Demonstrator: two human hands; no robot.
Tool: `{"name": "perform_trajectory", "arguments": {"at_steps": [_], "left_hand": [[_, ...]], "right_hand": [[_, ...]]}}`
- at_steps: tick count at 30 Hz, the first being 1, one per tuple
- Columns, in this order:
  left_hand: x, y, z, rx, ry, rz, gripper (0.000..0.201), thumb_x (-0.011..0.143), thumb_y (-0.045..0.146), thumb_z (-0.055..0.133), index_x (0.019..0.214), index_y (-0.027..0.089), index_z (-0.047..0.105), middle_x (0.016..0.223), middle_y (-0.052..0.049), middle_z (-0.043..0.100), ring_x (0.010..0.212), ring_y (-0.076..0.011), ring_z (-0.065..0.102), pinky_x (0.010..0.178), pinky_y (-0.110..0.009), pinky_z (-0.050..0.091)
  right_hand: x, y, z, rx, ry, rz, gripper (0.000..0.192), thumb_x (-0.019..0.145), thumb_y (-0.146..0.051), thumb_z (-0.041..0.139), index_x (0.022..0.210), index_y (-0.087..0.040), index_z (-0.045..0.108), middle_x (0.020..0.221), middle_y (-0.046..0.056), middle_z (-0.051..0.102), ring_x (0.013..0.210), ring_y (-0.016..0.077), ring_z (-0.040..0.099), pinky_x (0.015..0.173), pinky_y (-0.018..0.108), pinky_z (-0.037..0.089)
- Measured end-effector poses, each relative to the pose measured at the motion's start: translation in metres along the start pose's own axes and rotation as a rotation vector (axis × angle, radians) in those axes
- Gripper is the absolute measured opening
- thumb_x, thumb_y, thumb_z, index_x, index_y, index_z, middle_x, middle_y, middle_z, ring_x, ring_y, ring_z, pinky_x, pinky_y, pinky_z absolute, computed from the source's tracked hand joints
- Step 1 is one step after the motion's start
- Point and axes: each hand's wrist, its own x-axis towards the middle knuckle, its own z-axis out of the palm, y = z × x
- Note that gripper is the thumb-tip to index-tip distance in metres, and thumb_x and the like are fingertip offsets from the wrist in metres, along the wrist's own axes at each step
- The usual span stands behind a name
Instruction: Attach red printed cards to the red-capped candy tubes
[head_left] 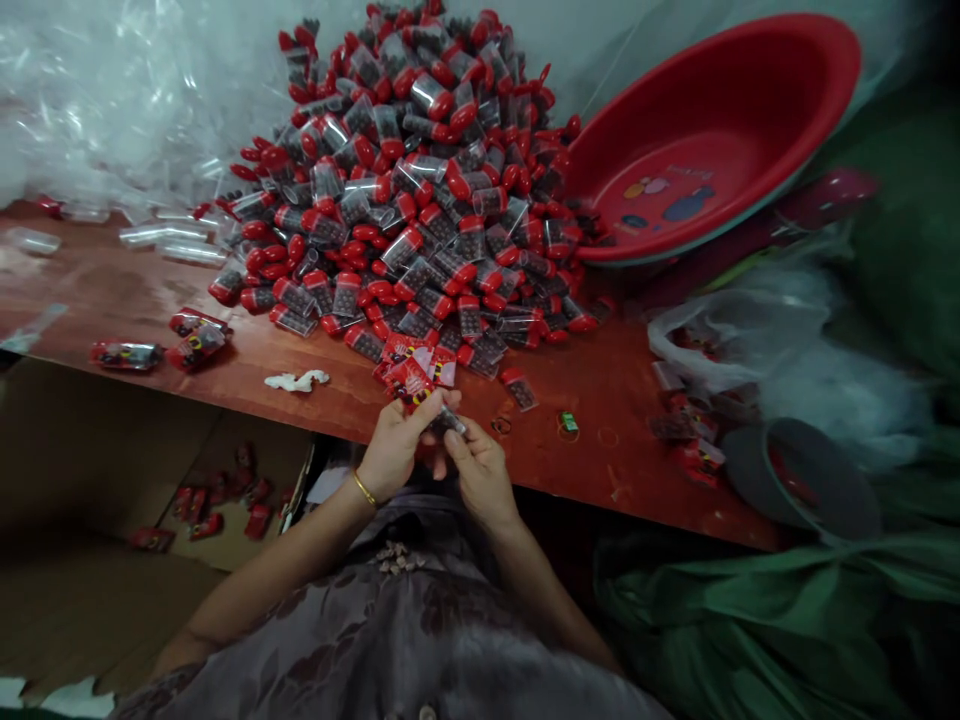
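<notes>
My left hand [396, 445] and my right hand [480, 470] meet at the near edge of the red-brown table [615, 400]. Together they grip a small clear tube with a red cap [448, 424]. A red printed wrapper [411, 380] lies just beyond my left fingers; whether they touch it I cannot tell. A big heap of red-capped clear tubes [420, 180] filled with dark bits rises on the table right behind my hands. A gold bangle circles my left wrist.
A tilted red plastic basin [720, 130] leans at the back right. Clear plastic bags [112, 90] pile at the back left. Wrapped tubes [196, 340] lie at the left; a cardboard box [225, 495] below holds several more. A white scrap [297, 380], rubber bands and a bag [720, 340] sit nearby.
</notes>
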Motion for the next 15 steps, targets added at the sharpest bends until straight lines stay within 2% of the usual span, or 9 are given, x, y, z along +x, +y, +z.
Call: {"name": "perform_trajectory", "arguments": {"at_steps": [4, 9, 12, 15], "left_hand": [[-0.003, -0.009, -0.002, -0.003, -0.051, -0.004, 0.052, 0.066, 0.052, 0.069, 0.100, 0.013, 0.069, 0.058, 0.002, 0.056, 0.034, -0.0038, 0.039, 0.029, -0.018, 0.032], [-0.010, -0.005, -0.007, -0.055, -0.017, -0.023, 0.055, 0.066, 0.056, 0.067, 0.095, 0.010, 0.071, 0.050, 0.004, 0.047, 0.040, -0.0047, 0.037, 0.035, -0.018, 0.033], [-0.014, -0.001, -0.008, -0.076, -0.017, -0.050, 0.052, 0.066, 0.056, 0.068, 0.088, 0.009, 0.072, 0.056, 0.000, 0.056, 0.044, -0.0051, 0.041, 0.039, -0.019, 0.034], [-0.020, 0.001, -0.015, -0.121, -0.050, -0.086, 0.048, 0.064, 0.054, 0.071, 0.086, 0.011, 0.072, 0.073, -0.007, 0.066, 0.061, -0.0120, 0.057, 0.055, -0.023, 0.045]], "right_hand": [[0.002, -0.002, 0.006, -0.042, 0.070, 0.000, 0.028, 0.081, -0.047, 0.056, 0.078, -0.020, 0.056, 0.049, -0.006, 0.053, 0.038, 0.0073, 0.046, 0.040, 0.019, 0.038], [0.009, -0.005, 0.011, 0.005, 0.034, 0.052, 0.032, 0.069, -0.046, 0.068, 0.062, -0.020, 0.050, 0.050, -0.005, 0.058, 0.037, 0.0079, 0.049, 0.039, 0.020, 0.041], [0.011, -0.005, 0.017, -0.007, 0.018, 0.023, 0.038, 0.063, -0.044, 0.073, 0.052, -0.020, 0.046, 0.041, -0.007, 0.050, 0.034, 0.0074, 0.045, 0.039, 0.020, 0.038], [0.014, 0.001, 0.027, -0.111, 0.041, -0.053, 0.039, 0.062, -0.045, 0.073, 0.050, -0.019, 0.047, 0.040, -0.008, 0.047, 0.034, 0.0059, 0.040, 0.038, 0.019, 0.033]]}}
